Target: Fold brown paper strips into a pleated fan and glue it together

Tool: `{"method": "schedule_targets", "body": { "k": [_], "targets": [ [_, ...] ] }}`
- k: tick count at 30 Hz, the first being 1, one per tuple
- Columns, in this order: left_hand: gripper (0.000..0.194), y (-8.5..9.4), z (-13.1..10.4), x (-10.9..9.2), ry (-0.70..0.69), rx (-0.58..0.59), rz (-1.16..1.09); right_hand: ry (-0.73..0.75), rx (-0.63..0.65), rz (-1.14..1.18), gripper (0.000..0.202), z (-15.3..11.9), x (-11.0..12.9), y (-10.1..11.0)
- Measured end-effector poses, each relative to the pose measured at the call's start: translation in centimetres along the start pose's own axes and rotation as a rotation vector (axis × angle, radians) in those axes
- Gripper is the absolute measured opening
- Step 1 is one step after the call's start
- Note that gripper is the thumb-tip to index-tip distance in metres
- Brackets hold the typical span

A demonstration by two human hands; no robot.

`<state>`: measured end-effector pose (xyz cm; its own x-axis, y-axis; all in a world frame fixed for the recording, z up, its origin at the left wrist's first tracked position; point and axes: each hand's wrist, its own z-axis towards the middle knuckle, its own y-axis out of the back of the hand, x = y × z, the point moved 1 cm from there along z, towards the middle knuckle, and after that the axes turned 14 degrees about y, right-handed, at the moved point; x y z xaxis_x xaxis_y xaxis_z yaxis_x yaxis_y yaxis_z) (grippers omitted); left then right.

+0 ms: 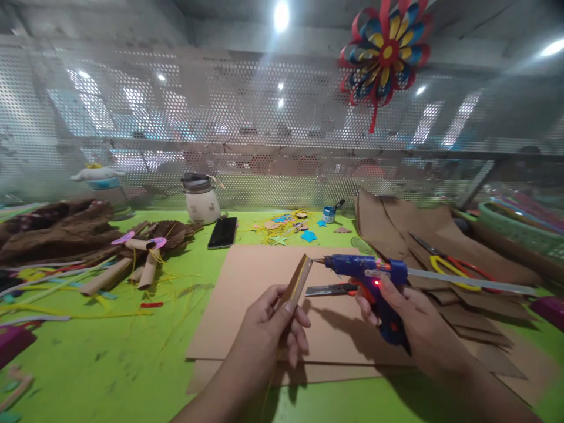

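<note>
My left hand (275,326) grips a narrow folded strip of brown cardboard (300,281), tilted upward, with a thin yellow line along it. In my right hand (409,320) is a blue hot glue gun (365,267) with a red light glowing on its side. Its nozzle meets or nearly meets the strip's upper end. A long translucent glue stick (471,281) juts from the gun's back. Below the gun, a box cutter (330,289) shows its dark blade; my right hand partly hides its handle, and I cannot tell whether it is held. Brown cardboard sheets (233,317) lie beneath both hands.
Scissors (458,273) rest on brown paper (396,223) at the right. Behind the sheets are a phone (222,233), a jar (201,200), a small paint pot (328,214) and blue star cutouts (309,236). Cardboard tubes (150,270) and pipe cleaners (88,314) lie left.
</note>
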<state>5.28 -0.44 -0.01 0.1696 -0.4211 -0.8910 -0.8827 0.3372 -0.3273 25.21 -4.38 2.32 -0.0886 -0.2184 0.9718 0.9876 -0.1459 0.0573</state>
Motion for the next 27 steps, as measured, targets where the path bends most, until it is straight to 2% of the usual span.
{"method": "schedule_targets", "body": {
  "k": [8, 12, 18, 27],
  "targets": [
    [0.027, 0.4, 0.8, 0.4, 0.019, 0.041, -0.065, 0.007, 0.075, -0.009, 0.052, 0.0, -0.3, 0.3],
    [0.027, 0.6, 1.0, 0.5, 0.014, 0.041, -0.05, 0.003, 0.068, 0.036, 0.049, -0.1, -0.6, 0.4],
    [0.026, 0.4, 0.8, 0.4, 0.013, 0.049, -0.033, 0.009, 0.128, 0.046, 0.049, 0.1, -0.7, 0.4],
    [0.025, 0.3, 0.6, 0.3, 0.029, 0.053, -0.024, 0.015, 0.063, 0.119, 0.046, 0.3, -0.9, 0.8]
  ]
}}
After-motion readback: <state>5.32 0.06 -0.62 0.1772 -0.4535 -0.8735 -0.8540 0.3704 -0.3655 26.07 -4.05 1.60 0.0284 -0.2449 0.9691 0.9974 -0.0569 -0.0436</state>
